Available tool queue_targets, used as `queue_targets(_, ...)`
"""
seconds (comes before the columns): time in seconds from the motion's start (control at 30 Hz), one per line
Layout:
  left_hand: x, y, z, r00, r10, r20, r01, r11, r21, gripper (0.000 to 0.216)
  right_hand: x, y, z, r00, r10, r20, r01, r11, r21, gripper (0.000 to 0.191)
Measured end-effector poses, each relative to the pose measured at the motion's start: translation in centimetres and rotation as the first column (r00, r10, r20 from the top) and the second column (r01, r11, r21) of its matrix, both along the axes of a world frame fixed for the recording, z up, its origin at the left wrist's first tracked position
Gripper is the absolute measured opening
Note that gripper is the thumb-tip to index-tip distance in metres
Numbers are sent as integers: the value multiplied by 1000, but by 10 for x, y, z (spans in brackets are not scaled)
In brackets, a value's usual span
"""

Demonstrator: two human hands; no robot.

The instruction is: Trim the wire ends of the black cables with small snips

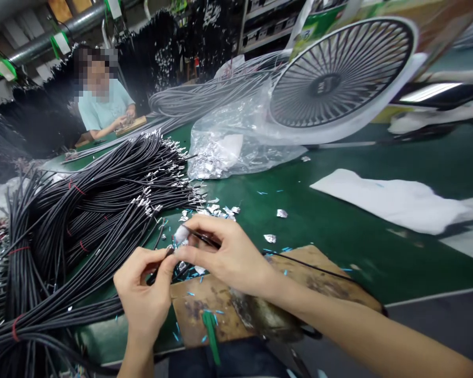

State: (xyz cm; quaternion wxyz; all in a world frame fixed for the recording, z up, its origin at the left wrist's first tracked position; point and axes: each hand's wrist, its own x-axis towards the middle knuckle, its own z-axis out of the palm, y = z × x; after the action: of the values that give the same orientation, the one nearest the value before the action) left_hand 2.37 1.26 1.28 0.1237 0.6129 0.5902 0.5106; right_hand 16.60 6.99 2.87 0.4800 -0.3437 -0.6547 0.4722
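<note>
My left hand (145, 286) is closed, thumb and forefinger pinching a black cable (169, 252) close to its end. Right beside it, my right hand (228, 252) is closed on a slender dark tool (205, 239), which looks like tweezers. Its tip is at a small white tuft (181, 234) near the cable end. Fine coloured wires show faintly there, partly hidden by my fingers. Foil scraps (215, 210) lie just beyond the fingertips. Left of my hands spreads a large pile of black cables (114, 184) with pale stripped ends, tied in bundles with red ties.
A stained wooden board (205, 294) lies under my forearms, with blue snippets and a green strip (211, 336). A fan (339, 79) stands behind a clear plastic bag (244, 136). White cloth (390, 199) lies on the green table (260, 194). Another person (104, 105) works across it.
</note>
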Motion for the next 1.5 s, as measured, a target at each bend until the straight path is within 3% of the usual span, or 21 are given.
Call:
queue_targets(0.13,0,3,-2,999,-11,-39,13,998,67,2,-3,2,-2,992,36,-119,-50,992,-112,30)
queue_targets(0.23,-1,5,0,1000,-16,-12,17,995,95,4,-3,4,-3,930,222,-294,-301,917,-262,42)
queue_targets(0.33,-2,6,1,997,-71,5,71,996,46,4,-3,8,-5,841,373,-393,-494,825,-274,45)
queue_targets(0.47,-2,7,-1,999,-23,-26,25,997,71,4,-5,12,-6,909,258,-327,-345,907,-242,39)
queue_targets(0.53,0,9,-1,1000,-12,1,12,996,93,4,-7,11,-6,898,247,-364,-359,889,-283,39)
queue_targets(0.6,1,10,2,997,-50,60,46,997,58,3,-8,8,-5,852,329,-407,-464,835,-296,38)
queue_targets(0.63,1,10,3,994,-72,88,71,997,16,5,-8,7,-5,853,354,-384,-469,843,-265,37)
queue_targets(0.7,1,9,7,988,-103,117,113,990,-86,15,-6,6,-4,925,292,-242,-321,943,-91,30)
queue_targets(0.77,-1,7,10,985,-111,135,135,974,-180,22,-1,9,-3,988,68,-138,-47,987,151,23)
queue_targets(0.83,-4,5,11,971,-129,203,177,955,-240,26,5,14,-2,962,-203,-181,245,937,250,17)
queue_targets(0.9,-7,5,9,943,-126,307,213,940,-266,27,11,19,-1,850,-457,-263,505,849,155,11)
queue_targets(0.93,-8,5,8,933,-112,341,213,938,-273,28,12,20,-1,819,-508,-265,552,825,124,9)
queue_targets(1.1,-8,10,5,951,-27,308,91,976,-195,22,4,12,-2,965,-249,-82,262,926,271,11)
queue_targets(1.27,-3,9,5,973,34,227,-31,999,-17,9,0,4,-4,996,-82,38,65,942,329,15)
queue_targets(1.5,-1,8,9,984,-4,178,-4,999,42,3,0,0,-3,999,-32,33,19,940,341,10)
